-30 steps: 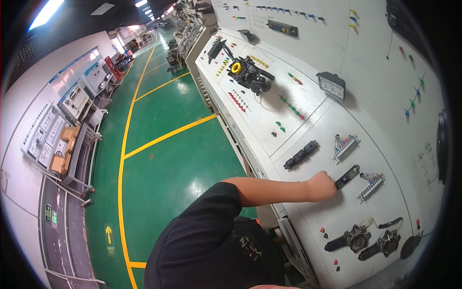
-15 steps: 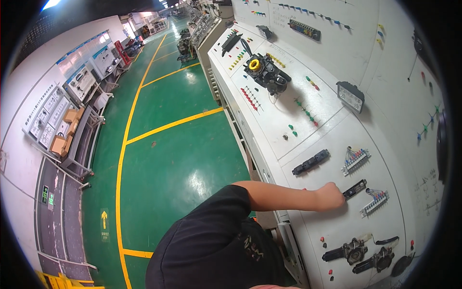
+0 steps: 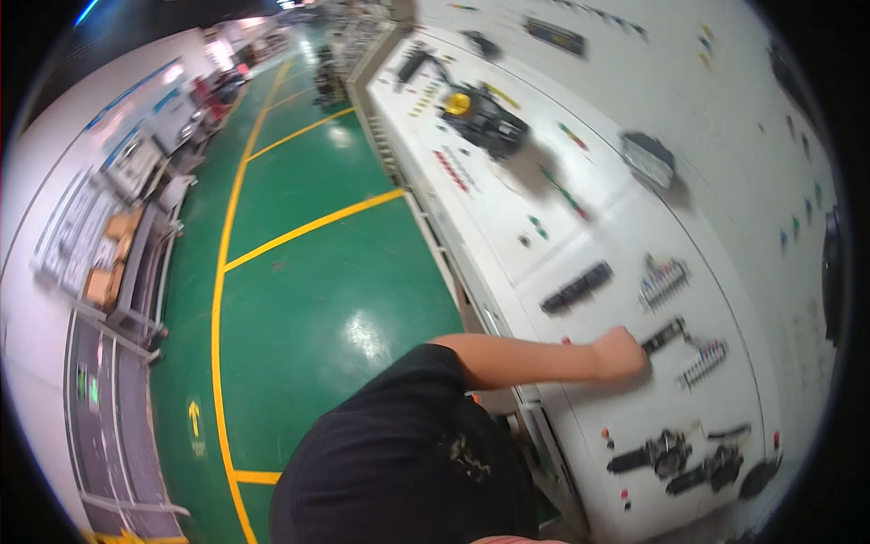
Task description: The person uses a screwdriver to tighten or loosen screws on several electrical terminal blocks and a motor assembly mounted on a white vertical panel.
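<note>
My left hand [image 3: 622,354] reaches across to the sloping white panel [image 3: 580,435], its fingers curled into a fist. It rests against the near end of a narrow black switch strip [image 3: 664,335] and covers that end. The fingertips are turned away from view, so whatever they grip is hidden. Beside the strip is a terminal block [image 3: 703,364] with coloured wires. Farther up sit a longer black switch block [image 3: 577,287] and a second wired terminal block [image 3: 662,283]. My right hand is out of the picture.
A steering column switch assembly with a yellow ring [image 3: 459,104] and a square lamp [image 3: 648,160] protrude from the panel's far part. Black motors [image 3: 666,455] are mounted nearer. Left of the panel runs a green floor [image 3: 335,272] with yellow lines. Cardboard boxes [image 3: 106,283] stand on a bench by the wall.
The view has shifted slightly and blurred, so the panel and its parts sit a little farther left and up. My left fist stays at the end of the black switch strip.
</note>
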Tool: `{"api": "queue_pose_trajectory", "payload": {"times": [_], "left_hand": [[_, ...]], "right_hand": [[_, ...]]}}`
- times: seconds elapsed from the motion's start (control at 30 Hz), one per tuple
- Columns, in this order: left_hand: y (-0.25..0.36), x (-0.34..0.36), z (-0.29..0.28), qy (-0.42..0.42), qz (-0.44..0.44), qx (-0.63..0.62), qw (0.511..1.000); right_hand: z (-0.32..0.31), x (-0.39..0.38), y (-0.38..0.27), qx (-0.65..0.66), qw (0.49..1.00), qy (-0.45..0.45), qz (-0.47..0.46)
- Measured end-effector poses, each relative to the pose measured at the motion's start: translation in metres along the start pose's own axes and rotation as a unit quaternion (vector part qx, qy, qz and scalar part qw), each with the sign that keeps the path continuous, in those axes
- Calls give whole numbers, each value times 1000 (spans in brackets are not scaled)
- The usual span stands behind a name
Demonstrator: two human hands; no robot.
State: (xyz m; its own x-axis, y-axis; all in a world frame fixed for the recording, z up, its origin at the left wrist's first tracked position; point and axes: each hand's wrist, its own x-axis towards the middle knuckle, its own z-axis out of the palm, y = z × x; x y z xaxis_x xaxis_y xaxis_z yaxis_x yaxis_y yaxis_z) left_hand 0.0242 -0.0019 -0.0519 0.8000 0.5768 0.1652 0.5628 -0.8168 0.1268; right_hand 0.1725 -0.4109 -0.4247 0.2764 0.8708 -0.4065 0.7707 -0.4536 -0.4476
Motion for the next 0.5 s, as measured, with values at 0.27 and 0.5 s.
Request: {"api": "queue_pose_trajectory", "payload": {"times": [0.27, 0.5], "left_hand": [[-17, -10, -29, 19, 51, 12, 998], [-18, -8, -19, 71, 130, 98, 984]], "right_hand": [[33, -65, 32, 85, 995, 20, 42], [66, -82, 35, 67, 975, -53, 205]]}}
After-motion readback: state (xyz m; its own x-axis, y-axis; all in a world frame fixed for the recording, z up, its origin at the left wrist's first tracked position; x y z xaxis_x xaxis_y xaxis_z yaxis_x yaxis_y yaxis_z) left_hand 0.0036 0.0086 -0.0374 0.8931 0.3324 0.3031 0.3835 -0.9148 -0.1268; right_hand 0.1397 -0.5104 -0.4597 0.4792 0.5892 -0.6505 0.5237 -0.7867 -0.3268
